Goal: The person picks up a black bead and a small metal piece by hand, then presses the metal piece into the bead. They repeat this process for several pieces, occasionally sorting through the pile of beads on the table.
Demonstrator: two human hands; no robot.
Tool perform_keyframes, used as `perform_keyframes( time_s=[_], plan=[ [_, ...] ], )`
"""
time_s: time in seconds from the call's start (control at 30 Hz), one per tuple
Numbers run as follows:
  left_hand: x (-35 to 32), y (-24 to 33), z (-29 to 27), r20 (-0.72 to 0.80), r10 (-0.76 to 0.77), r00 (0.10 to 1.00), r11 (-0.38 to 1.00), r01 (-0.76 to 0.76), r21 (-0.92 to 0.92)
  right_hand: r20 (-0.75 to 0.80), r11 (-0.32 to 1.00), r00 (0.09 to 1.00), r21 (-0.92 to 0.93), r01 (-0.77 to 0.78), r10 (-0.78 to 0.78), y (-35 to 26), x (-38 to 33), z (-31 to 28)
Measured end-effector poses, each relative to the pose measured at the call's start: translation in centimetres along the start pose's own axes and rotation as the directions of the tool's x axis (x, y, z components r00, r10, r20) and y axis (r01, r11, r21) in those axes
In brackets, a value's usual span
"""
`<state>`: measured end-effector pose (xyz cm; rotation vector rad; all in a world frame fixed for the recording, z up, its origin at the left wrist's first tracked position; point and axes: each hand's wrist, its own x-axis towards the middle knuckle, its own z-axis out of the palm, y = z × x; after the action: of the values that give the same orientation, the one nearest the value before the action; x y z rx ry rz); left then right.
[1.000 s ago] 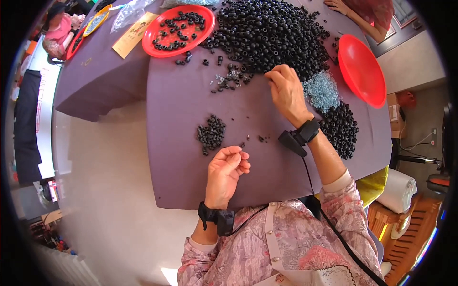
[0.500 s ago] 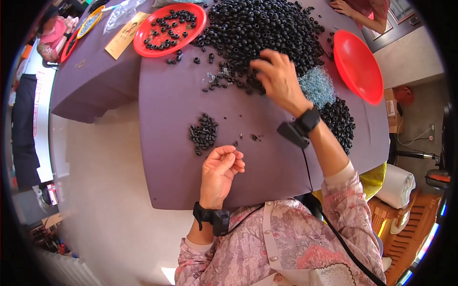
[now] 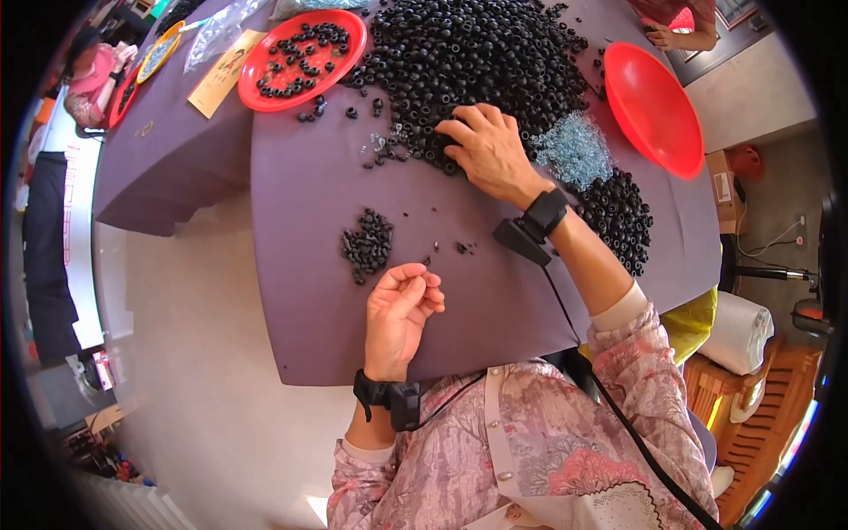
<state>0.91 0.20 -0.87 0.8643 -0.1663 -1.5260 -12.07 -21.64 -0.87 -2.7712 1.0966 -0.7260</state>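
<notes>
Here, a person's bare hands work over a table [image 3: 318,327] covered in purple cloth. The right hand [image 3: 495,155] rests at the near side of a large pile of black beads [image 3: 481,53], which spreads toward the table's far edge, so most beads lie just beyond the fingers. That hand is half open, palm down, its fingers curved and parted over the beads; whether it grips one is hidden. Its forearm slants in from the near edge, leaning left. A heap of pale blue pieces [image 3: 574,155] sits just right of the wrist, with a smaller heap of black beads [image 3: 618,221] nearer the right edge. The left hand [image 3: 404,305], near the middle of the near edge, is turned sideways, thumb and bent fingers pinched on a small dark piece [image 3: 427,261]. Its forearm rises almost upright. Beyond it, toward the left edge, lies a cluster of small dark parts [image 3: 367,246].
</notes>
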Motion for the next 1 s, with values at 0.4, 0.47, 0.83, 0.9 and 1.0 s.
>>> perform_keyframes(
  time_s=[0.4,0.47,0.83,0.9,1.0],
  plan=[
    [0.1,-0.4,-0.2,0.038,0.046,0.998,0.999,-0.045,-0.015,0.019,0.987,0.995,0.130,0.098,-0.101,-4.8,-4.5,-2.6],
    [0.0,-0.4,-0.2,0.030,0.051,0.998,0.999,-0.050,-0.015,0.001,0.987,0.993,0.103,0.121,-0.122,-5.3,-4.1,-3.3],
    [0.0,-0.5,-0.2,0.032,0.043,0.999,0.999,-0.042,-0.017,-0.009,0.935,0.968,0.255,0.245,-0.251,-4.1,4.3,1.5],
    [0.0,-0.5,-0.3,0.043,0.033,0.999,0.999,-0.032,-0.033,-0.008,0.926,0.954,0.237,0.293,-0.299,-4.3,5.1,3.0],
    [-0.1,-0.4,-0.3,0.030,0.011,1.000,0.999,-0.010,-0.030,0.054,0.921,0.939,0.218,0.322,-0.341,-4.8,5.4,3.9]
  ],
)
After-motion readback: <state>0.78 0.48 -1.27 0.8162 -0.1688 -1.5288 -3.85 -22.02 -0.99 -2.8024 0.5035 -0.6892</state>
